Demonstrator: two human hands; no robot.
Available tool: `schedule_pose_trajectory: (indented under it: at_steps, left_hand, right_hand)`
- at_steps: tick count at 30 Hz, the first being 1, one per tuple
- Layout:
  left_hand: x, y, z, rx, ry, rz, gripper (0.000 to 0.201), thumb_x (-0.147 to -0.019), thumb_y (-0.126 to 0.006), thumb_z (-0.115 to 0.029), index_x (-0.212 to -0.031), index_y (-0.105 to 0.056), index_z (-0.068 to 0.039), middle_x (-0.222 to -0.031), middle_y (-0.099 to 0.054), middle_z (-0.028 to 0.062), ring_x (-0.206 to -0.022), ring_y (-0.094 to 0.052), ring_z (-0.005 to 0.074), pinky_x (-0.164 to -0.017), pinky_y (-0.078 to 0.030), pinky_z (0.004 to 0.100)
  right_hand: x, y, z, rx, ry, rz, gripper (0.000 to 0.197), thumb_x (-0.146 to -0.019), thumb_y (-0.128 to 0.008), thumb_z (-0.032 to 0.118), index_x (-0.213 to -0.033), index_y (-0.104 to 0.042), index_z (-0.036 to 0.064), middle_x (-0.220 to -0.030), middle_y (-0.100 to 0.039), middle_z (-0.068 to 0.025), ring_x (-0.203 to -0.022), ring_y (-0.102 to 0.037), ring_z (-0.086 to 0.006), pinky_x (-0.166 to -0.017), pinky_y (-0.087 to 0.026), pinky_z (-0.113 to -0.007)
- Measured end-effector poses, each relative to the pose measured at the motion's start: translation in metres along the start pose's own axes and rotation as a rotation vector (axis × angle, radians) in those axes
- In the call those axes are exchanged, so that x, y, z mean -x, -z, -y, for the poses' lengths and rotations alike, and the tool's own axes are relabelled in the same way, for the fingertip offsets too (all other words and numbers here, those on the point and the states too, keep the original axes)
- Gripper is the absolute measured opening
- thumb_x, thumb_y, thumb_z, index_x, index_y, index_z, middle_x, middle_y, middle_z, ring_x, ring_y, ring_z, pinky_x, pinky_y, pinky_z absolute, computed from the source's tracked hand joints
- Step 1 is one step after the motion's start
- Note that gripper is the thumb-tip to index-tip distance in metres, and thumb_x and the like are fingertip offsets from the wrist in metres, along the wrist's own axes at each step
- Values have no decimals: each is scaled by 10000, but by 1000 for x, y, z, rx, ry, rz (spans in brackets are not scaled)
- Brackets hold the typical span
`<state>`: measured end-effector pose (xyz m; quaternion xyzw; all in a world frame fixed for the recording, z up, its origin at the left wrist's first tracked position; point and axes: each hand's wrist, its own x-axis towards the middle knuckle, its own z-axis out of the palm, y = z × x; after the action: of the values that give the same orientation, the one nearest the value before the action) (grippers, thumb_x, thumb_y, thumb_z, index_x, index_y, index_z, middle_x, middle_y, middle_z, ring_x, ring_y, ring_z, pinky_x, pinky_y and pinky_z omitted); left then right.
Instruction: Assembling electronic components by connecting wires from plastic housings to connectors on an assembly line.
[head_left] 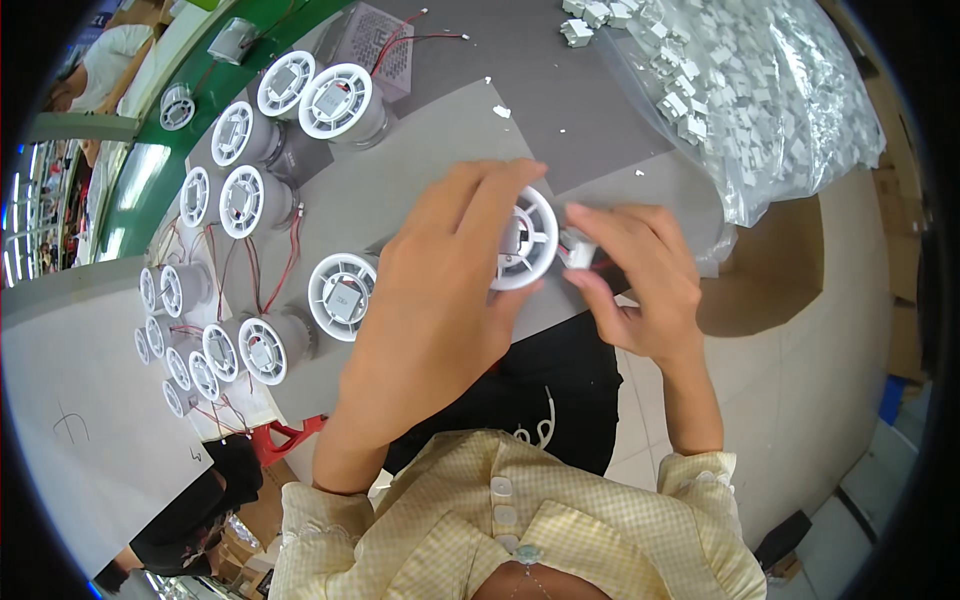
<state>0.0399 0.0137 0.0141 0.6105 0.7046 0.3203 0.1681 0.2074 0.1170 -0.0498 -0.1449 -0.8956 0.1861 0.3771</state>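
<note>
My left hand [430, 270] is wrapped round a cylindrical unit with a white spoked rim [543, 240], its rim facing up and to the right. Most of its body is hidden behind the fingers. Just right of that rim, my right hand [650, 275] pinches a small white connector block [578, 250] between thumb and fingertips. A bit of red wire shows beside the block. A similar white-rimmed unit [343, 297], with a pale square part in its middle, stands left of my left hand and is partly covered by it.
Several like units [245, 200] with red and black wires stand at the left of the grey table [450, 130]. A clear plastic bag [780, 120] full of white connector blocks lies at the far right, above an open cardboard box [770, 270]. A person [110, 65] sits at the far left.
</note>
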Motion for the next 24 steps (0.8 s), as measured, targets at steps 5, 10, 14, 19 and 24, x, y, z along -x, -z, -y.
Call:
schedule_pose_trajectory:
  at_steps: [5,10,14,19,24]
  left_hand:
    - [1,5,-4,113,-34,-37,659,-625,-860,-70,-1235,-611,-81,-1129,-642,109,-958,-644,299,-795,-530,355]
    - [4,10,-4,265,-22,-16,740,-600,-910,-141,-1275,-611,-79,-1138,-673,83,-977,-660,210,-801,-534,328]
    - [2,19,-6,250,-69,88,781,-574,-926,-139,-1284,-608,-66,-1134,-679,92,-1000,-661,202,-828,-549,317]
    - [7,16,-6,490,22,68,763,-597,-934,-119,-1277,-601,-22,-1153,-674,102,-1051,-653,169,-880,-560,312]
    - [7,25,-6,534,-35,124,720,-633,-919,-81,-1271,-595,3,-1191,-658,106,-1089,-632,149,-901,-562,301]
  right_hand:
    - [-5,13,16,51,-25,-78,394,-752,-791,211,-1064,-700,-12,-916,-686,-118,-788,-624,-274,-655,-509,-342]
    - [-19,31,30,127,2,-116,413,-758,-768,290,-1008,-717,-35,-862,-672,-114,-760,-621,-273,-633,-497,-334]
    - [-21,41,40,107,18,-112,449,-744,-766,322,-987,-723,-53,-863,-666,-136,-737,-619,-265,-596,-488,-322]
    - [-28,54,54,-31,-80,-56,370,-722,-797,186,-1007,-728,-40,-867,-679,-138,-737,-634,-257,-612,-504,-317]
    - [-33,58,60,-158,-203,-67,348,-674,-803,27,-1006,-725,-45,-881,-696,-136,-756,-648,-273,-659,-523,-326]
